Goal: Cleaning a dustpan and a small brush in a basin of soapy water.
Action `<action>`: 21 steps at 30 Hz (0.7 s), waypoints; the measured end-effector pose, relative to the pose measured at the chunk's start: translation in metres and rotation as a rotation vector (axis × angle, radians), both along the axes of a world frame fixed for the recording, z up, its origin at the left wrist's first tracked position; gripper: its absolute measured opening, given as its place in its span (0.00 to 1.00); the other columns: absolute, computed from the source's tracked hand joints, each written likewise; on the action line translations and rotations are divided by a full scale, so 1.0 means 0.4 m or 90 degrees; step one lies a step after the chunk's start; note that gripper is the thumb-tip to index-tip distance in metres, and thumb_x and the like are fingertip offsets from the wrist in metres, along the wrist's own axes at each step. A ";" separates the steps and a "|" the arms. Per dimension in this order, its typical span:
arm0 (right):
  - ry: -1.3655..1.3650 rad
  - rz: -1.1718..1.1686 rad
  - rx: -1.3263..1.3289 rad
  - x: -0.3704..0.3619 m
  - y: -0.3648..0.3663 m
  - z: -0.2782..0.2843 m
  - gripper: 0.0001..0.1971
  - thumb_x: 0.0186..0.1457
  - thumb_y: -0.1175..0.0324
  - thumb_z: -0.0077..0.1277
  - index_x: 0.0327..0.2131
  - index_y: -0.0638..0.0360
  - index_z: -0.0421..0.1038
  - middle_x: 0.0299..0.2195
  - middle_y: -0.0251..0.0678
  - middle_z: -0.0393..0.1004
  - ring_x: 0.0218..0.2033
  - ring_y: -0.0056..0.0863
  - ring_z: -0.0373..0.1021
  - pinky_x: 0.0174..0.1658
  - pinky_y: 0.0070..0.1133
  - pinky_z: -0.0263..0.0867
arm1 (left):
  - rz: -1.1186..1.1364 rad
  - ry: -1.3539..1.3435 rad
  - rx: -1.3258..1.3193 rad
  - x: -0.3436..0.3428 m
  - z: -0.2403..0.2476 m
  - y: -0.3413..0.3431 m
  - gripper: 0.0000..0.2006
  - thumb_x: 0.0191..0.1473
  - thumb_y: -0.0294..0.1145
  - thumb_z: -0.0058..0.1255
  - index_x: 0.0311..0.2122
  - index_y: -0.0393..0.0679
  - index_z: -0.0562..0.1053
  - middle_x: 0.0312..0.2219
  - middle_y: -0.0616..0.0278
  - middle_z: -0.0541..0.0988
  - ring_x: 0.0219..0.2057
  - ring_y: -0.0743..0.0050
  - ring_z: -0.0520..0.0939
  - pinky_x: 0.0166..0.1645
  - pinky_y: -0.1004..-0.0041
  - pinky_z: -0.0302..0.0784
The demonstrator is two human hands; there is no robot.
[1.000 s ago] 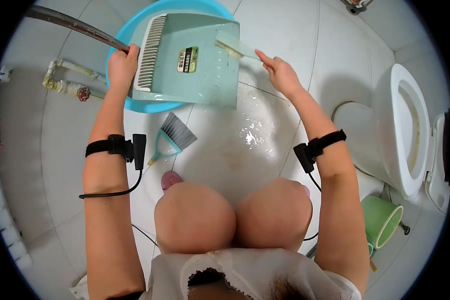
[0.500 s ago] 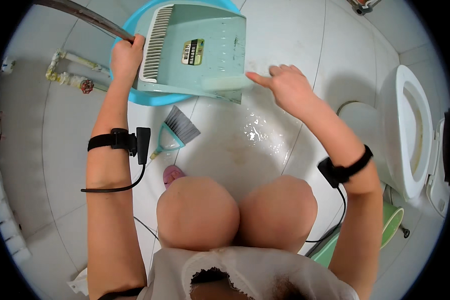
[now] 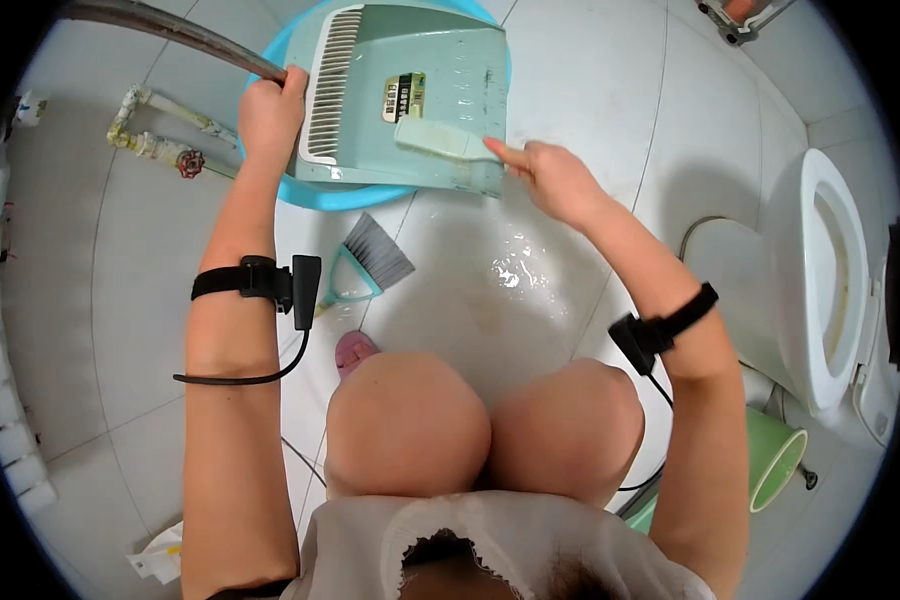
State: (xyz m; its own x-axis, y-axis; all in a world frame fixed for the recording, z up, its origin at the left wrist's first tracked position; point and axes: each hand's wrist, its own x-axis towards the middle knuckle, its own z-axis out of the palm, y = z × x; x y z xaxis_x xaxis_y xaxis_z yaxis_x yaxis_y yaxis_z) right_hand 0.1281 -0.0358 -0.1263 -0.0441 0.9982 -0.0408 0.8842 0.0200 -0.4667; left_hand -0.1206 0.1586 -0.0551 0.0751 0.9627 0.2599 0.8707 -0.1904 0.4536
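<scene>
My left hand [image 3: 272, 118] is closed around the base of a long brownish handle [image 3: 185, 35], where it meets a pale green dustpan [image 3: 440, 65]. The dustpan has a white comb-toothed strip [image 3: 331, 90] along its left side and a label inside. It rests over a bright blue basin [image 3: 355, 198]. In my right hand [image 3: 562, 182] is a pale green scrubbing brush [image 3: 432, 138], gripped by its handle with the index finger stretched along it. The brush head lies over the dustpan's inner face, below the label; its bristles are mostly hidden.
A small broom head with grey bristles [image 3: 377, 258] lies on the wet tiled floor [image 3: 520, 265] near my slippered foot [image 3: 355, 350]. A toilet [image 3: 820, 290] and a green bucket [image 3: 775, 465] stand at right. Pipes with a red valve [image 3: 189, 163] run at left.
My right hand has moved the brush up and farther left over the dustpan's inner face. My left hand keeps its grip; the whole view has shifted slightly.
</scene>
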 end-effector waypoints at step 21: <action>0.064 0.123 -0.157 0.022 -0.026 0.059 0.24 0.51 0.73 0.42 0.53 0.38 0.60 0.24 0.47 0.69 0.26 0.40 0.67 0.32 0.31 0.63 | 0.008 0.029 -0.020 -0.008 0.009 -0.004 0.25 0.47 0.52 0.41 0.26 0.36 0.75 0.20 0.46 0.75 0.25 0.49 0.77 0.32 0.62 0.70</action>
